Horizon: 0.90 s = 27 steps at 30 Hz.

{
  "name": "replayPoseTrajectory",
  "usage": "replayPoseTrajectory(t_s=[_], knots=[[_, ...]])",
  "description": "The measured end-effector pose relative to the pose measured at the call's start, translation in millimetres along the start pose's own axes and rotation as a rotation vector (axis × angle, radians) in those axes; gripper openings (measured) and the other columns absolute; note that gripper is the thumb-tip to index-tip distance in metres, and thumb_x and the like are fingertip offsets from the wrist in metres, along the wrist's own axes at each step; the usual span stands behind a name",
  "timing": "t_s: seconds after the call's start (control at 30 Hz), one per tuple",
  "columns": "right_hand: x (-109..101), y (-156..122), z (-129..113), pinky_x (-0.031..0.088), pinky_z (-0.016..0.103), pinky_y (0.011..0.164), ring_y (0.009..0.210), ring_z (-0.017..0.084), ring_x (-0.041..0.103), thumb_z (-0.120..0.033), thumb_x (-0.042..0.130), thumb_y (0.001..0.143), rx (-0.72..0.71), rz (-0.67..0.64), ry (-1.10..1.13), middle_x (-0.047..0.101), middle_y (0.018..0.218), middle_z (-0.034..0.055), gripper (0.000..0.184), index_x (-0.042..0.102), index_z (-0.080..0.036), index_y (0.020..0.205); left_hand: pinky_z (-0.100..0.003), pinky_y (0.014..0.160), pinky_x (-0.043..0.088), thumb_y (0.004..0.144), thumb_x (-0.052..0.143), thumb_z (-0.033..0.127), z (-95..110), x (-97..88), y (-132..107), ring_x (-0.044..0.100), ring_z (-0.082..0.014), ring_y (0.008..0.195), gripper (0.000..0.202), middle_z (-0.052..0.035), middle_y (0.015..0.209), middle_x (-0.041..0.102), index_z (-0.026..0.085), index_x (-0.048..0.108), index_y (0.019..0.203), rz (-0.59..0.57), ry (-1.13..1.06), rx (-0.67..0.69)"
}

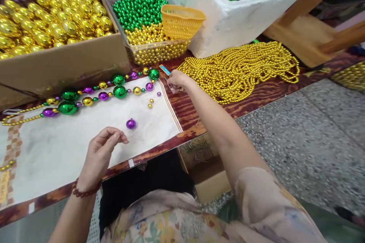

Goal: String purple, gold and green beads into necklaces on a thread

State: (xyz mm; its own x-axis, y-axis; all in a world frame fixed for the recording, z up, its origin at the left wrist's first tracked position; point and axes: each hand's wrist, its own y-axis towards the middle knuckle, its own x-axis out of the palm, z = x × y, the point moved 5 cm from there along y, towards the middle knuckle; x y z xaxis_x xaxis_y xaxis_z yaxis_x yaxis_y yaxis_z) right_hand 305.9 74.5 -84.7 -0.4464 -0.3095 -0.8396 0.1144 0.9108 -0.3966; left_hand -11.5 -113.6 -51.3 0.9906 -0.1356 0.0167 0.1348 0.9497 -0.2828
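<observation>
My left hand [104, 148], a dark red beaded bracelet [85, 191] round its wrist, is closed in a pinch over the white cloth [71, 140]. What it pinches is too fine to make out. Just beyond its fingertips lies a shiny purple bead [131, 123]. My right hand [177, 81] reaches to the table beyond the cloth's right edge, its fingers curled together; their tips are partly hidden. Touching or close to it is a small blue packet [164, 70]. Small gold beads [151, 103] and a tiny purple bead [159, 94] rest between the hands.
A bead necklace [119, 92] in green, purple and gold lies along the cloth's far side. Behind stand a carton of gold beads [65, 60], a clear tub [148, 53] with an orange basket [182, 21], and a foam box [228, 22]. Gold bead strands [239, 70] lie right.
</observation>
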Motion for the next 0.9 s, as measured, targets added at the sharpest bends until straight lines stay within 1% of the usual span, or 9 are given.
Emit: replayPoseTrajectory(t_s=[0.07, 0.17, 0.3, 0.4, 0.5, 0.57, 0.63, 0.73, 0.9], knots=[[-6.2, -7.4, 9.5, 0.053, 0.027, 0.061, 0.066, 0.020, 0.066, -0.017, 0.055, 0.084, -0.007, -0.007, 0.065, 0.068, 0.068, 0.0090, 0.014, 0.068, -0.010, 0.086, -0.029, 0.082, 0.046, 0.086, 0.070, 0.036, 6.4, -0.4, 1.0, 0.061, -0.0150, 0.081, 0.019, -0.0017, 0.082, 0.066, 0.018, 0.065, 0.085, 0.020, -0.013, 0.028], [-24.6, -29.3, 27.9, 0.051, 0.023, 0.057, 0.062, 0.016, 0.064, -0.015, 0.044, 0.091, -0.052, 0.054, 0.287, 0.068, 0.072, 0.0064, 0.016, 0.059, -0.013, 0.088, -0.029, 0.081, 0.047, 0.085, 0.071, 0.035, 14.4, 1.7, 2.5, 0.062, -0.0150, 0.080, 0.018, -0.0018, 0.082, 0.066, 0.018, 0.066, 0.085, 0.025, -0.013, 0.060], [-49.1, -88.2, 67.3, 0.043, 0.019, 0.046, 0.052, 0.011, 0.058, -0.020, 0.050, 0.091, -0.128, 0.087, 0.693, 0.065, 0.071, 0.0018, 0.008, 0.047, -0.019, 0.084, -0.028, 0.079, 0.048, 0.083, 0.072, 0.033, 22.7, 5.4, 2.5, 0.062, -0.0147, 0.078, 0.016, -0.0017, 0.081, 0.067, 0.018, 0.067, 0.084, 0.026, -0.041, 0.089], [-50.0, -138.9, 105.0, 0.032, 0.018, 0.039, 0.042, 0.010, 0.047, -0.032, 0.053, 0.092, -0.124, 0.105, 0.629, 0.053, 0.058, -0.0035, 0.018, 0.046, -0.020, 0.081, -0.028, 0.077, 0.049, 0.083, 0.073, 0.030, 31.6, 9.2, 1.0, 0.063, -0.0146, 0.076, 0.013, -0.0017, 0.079, 0.067, 0.017, 0.067, 0.084, 0.003, -0.086, 0.110], [-35.0, -174.9, 140.3, 0.032, 0.022, 0.045, 0.045, 0.012, 0.046, -0.044, 0.052, 0.093, -0.082, 0.162, 0.477, 0.046, 0.053, -0.0053, 0.025, 0.047, -0.022, 0.083, -0.028, 0.075, 0.050, 0.081, 0.074, 0.027, 43.4, 12.3, -1.9, 0.064, -0.0153, 0.074, 0.012, -0.0019, 0.078, 0.068, 0.017, 0.068, 0.083, -0.007, -0.103, 0.141], [-21.6, -189.2, 156.3, 0.035, 0.024, 0.053, 0.054, 0.014, 0.049, -0.046, 0.049, 0.093, -0.053, 0.226, 0.280, 0.048, 0.057, -0.0025, 0.029, 0.048, -0.021, 0.078, -0.028, 0.075, 0.050, 0.081, 0.074, 0.028, 51.2, 13.7, -4.6, 0.064, -0.0159, 0.074, 0.012, -0.0020, 0.079, 0.068, 0.018, 0.068, 0.083, -0.005, -0.089, 0.165], [-6.8, -198.1, 163.4, 0.038, 0.027, 0.062, 0.067, 0.017, 0.055, -0.047, 0.042, 0.096, -0.049, 0.246, 0.099, 0.056, 0.068, 0.0020, 0.034, 0.052, -0.020, 0.076, -0.028, 0.074, 0.049, 0.081, 0.074, 0.029, 57.1, 15.3, -7.5, 0.064, -0.0159, 0.075, 0.011, -0.0020, 0.080, 0.068, 0.019, 0.069, 0.083, -0.011, -0.059, 0.185], [15.0, -206.1, 161.8, 0.041, 0.028, 0.072, 0.078, 0.019, 0.059, -0.044, 0.034, 0.099, -0.093, 0.166, -0.007, 0.061, 0.083, 0.0055, 0.036, 0.055, -0.020, 0.081, -0.028, 0.074, 0.048, 0.082, 0.074, 0.031, 60.8, 17.2, -11.2, 0.063, -0.0159, 0.077, 0.011, -0.0023, 0.081, 0.067, 0.020, 0.070, 0.083, -0.024, -0.006, 0.193], [28.4, -215.5, 153.3, 0.039, 0.025, 0.066, 0.077, 0.017, 0.060, -0.040, 0.048, 0.096, -0.085, 0.122, -0.066, 0.064, 0.088, 0.0043, 0.022, 0.055, -0.019, 0.093, -0.030, 0.074, 0.047, 0.083, 0.073, 0.031, 59.0, 17.8, -15.0, 0.062, -0.0174, 0.078, 0.011, -0.0034, 0.082, 0.066, 0.021, 0.070, 0.084, -0.033, 0.047, 0.189]])
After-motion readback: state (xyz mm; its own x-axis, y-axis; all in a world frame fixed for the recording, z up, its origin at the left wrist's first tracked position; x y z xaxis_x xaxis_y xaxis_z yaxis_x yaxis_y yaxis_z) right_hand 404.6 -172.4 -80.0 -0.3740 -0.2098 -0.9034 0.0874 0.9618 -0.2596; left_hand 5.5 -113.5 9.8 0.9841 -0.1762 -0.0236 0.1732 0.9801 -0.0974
